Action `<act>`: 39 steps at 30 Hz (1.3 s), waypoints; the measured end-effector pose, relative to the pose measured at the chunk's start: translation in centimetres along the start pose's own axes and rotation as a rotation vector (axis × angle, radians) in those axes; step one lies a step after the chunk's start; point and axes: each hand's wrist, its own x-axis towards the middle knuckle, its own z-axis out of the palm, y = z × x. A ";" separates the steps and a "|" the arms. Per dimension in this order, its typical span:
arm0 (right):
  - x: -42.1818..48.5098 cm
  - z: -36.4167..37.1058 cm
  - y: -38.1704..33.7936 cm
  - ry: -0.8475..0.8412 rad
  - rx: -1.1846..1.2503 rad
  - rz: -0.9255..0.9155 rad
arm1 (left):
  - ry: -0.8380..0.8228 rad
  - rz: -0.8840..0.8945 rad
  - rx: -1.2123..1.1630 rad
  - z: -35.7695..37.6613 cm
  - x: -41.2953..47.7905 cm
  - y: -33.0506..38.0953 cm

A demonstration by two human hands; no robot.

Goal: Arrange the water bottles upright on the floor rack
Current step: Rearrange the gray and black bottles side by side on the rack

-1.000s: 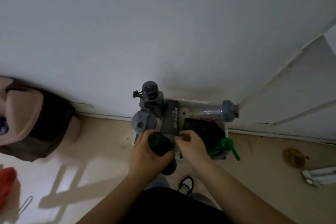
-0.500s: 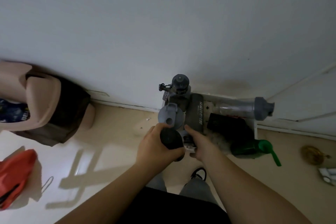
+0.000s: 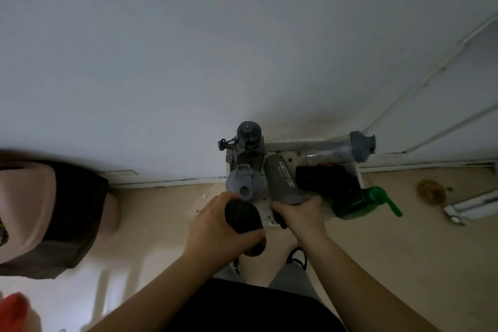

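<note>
2 bottles stand upright at the rack's [image 3: 280, 145] left end by the wall: a grey one w/ a carry loop [image 3: 248, 135] at the back, and a grey flip-lid bottle [image 3: 243, 184] just in front of it. The rest are down. A grey cylinder w/ print [image 3: 283, 179] lies sloped toward the person, a clear bottle w/ grey cap [image 3: 336, 147] lies along the back edge w/ its cap past the rack's right end, a black bottle [image 3: 323, 178] lies in the middle, and a green one [image 3: 361, 201] lies w/ its spout overhanging the front right corner.

Left hand [image 3: 218, 226] is clenched round a dark bottle [image 3: 242, 214], held clear of the rack near its front left, prob. kept out of the way till a slot opens. Right hand [image 3: 299, 210] has fingers curled round the near end of the grey cylinder, which looks like a grip to tip it up onto its base.

Judging by this, roughly 2 of 7 are done. Space is tight, so standing the cylinder could knock the flip-lid bottle beside it.
</note>
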 end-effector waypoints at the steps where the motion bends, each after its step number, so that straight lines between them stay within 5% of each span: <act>1: -0.9 -1.0 -0.7 0.020 -0.084 -0.042 | -0.013 0.020 0.013 -0.2 0.1 0.6; 6: -4.6 -5.6 -5.8 0.069 -0.690 -0.306 | -0.072 0.171 0.069 -1.1 0.6 4.1; 10: -6.6 -9.8 -9.7 0.234 -0.905 -0.559 | -0.061 0.264 0.124 -2.1 1.8 7.3; 15: -7.3 -13.7 -13.7 0.273 -1.061 -0.623 | 0.016 0.332 0.263 -2.4 5.3 11.5; 28: -1.5 -17.8 -13.6 0.133 -0.994 -0.882 | -0.128 0.319 0.767 3.3 17.8 14.9; 39: 1.7 -17.3 -11.4 0.051 -0.892 -1.014 | -0.167 0.199 0.940 5.6 20.2 14.8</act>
